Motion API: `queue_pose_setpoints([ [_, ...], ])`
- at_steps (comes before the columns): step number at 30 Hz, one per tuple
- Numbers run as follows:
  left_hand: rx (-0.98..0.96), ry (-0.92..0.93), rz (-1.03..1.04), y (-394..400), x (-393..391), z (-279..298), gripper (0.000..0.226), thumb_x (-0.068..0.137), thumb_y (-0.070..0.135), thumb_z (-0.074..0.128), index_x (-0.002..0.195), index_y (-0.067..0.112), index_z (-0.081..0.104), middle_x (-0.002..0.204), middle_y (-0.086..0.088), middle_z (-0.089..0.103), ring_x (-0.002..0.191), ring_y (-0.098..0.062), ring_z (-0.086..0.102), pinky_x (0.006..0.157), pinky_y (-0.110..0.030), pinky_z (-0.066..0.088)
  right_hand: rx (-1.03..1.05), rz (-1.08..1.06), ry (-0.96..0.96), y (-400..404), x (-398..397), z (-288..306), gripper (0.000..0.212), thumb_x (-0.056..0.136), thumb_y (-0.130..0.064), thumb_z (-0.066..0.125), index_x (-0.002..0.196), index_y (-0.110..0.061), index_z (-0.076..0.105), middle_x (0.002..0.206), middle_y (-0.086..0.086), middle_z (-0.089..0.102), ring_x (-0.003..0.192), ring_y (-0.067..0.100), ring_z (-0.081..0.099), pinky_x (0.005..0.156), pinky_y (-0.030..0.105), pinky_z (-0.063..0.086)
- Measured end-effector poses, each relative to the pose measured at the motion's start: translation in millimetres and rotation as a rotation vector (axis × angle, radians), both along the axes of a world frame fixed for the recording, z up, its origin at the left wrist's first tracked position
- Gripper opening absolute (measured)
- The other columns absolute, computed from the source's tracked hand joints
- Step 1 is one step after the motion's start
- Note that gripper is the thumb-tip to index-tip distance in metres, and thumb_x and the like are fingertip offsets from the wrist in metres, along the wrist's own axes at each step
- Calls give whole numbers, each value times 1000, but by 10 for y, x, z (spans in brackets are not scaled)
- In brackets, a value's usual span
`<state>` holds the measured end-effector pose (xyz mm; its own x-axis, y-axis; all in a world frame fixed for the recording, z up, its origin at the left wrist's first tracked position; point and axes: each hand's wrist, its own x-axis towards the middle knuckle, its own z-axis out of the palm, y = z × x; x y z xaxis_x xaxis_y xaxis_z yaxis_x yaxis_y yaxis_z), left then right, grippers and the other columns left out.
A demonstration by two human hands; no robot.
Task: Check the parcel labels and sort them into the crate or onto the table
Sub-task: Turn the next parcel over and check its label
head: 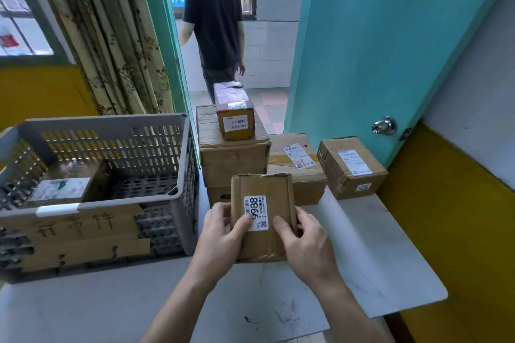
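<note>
The person is holding a small cardboard parcel (262, 217) up over the tabletop (376, 253) with both hands, its white label (256, 213) facing upward and showing large digits that read partly as 988. The left hand (220, 234) is gripping the parcel's left edge, its thumb lying across the lower corner of the label; the right hand (303, 242) is curling round the right edge, thumb pressing on the top face beside the label. To the left, a grey slotted crate (117, 200) is sitting on the same tabletop, with strips of cardboard bearing handwritten characters fixed along its front wall. Inside the crate, one flat labelled parcel (64, 184) is lying against the left end, and the rest of the perforated floor is showing. Behind the held parcel, a large brown box (234, 159) is carrying a smaller taped carton (235, 111) on top, its end label reading 0042. Just to the right, another brown box (295, 164) with a tilted white label is sitting on the tabletop, and beside that a squarer parcel (351, 167) is resting close to the turquoise door (376, 44) with its round knob (384, 125). Beyond the open doorway, another person in a dark shirt (214, 22) is standing with their back turned. A patterned curtain (111, 36) is hanging at the left.
</note>
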<state>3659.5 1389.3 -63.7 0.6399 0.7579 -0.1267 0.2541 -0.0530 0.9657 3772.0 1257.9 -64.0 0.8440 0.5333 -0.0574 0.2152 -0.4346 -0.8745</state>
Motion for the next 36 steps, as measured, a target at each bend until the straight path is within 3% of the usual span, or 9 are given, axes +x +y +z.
queue_pose_setpoints([
  [3,18,-10,16,-26,5,13,23,96,47,66,105,30,54,112,1,71,92,-6,74,76,-29,62,42,-28,75,11,-4,-5,21,93,-50,66,102,-32,68,100,-10,72,90,4,69,82,36,61],
  [6,24,-59,-21,-87,-19,3,20,97,38,67,106,26,54,99,3,77,82,-1,74,66,-21,58,52,-95,28,23,38,36,50,86,-75,54,90,-25,62,86,-9,72,80,4,68,66,21,55],
  [11,93,-116,-58,-114,-75,-95,30,96,18,72,115,29,52,113,4,74,99,-5,73,82,-27,59,108,-17,-78,-15,4,25,71,87,-67,52,144,-25,57,114,-5,74,104,12,69,90,35,58],
  [16,73,-173,-79,-84,-107,-146,35,92,17,77,115,29,54,140,6,63,117,-11,69,94,-42,60,159,-20,-95,-46,-29,-25,65,91,-59,56,149,-29,51,115,-8,74,104,12,71,91,37,59],
  [19,77,-215,-120,-62,-107,-175,37,91,19,79,120,24,57,152,16,52,131,-16,61,102,-49,55,151,-1,-10,-57,-18,-25,78,90,-58,68,155,-50,26,110,-20,70,97,6,71,85,32,60],
  [22,115,-213,-155,-52,-123,-177,41,86,34,80,121,30,58,151,24,50,132,-12,60,101,-46,57,153,8,68,-82,5,28,80,66,-92,60,137,-65,36,109,-21,71,91,2,73,79,30,63],
  [27,356,-90,-155,-122,-153,-274,48,90,26,75,134,22,56,159,15,43,150,-11,40,116,-51,42,-7,-61,28,-23,4,96,91,47,-109,45,102,-36,52,100,-10,68,87,5,68,68,27,59],
  [32,517,7,-278,-155,-116,-314,62,104,21,61,159,27,34,167,16,25,161,-16,2,131,-32,5,-142,-102,30,-11,32,160,107,40,-112,38,108,-30,50,106,-3,65,95,15,65,72,32,53],
  [36,481,-42,-350,-175,-94,-287,58,105,21,59,151,42,30,163,25,18,160,-8,3,130,-31,8,-104,-118,52,-68,36,177,100,46,-108,44,112,-32,48,107,-5,64,95,13,66,74,33,59],
])
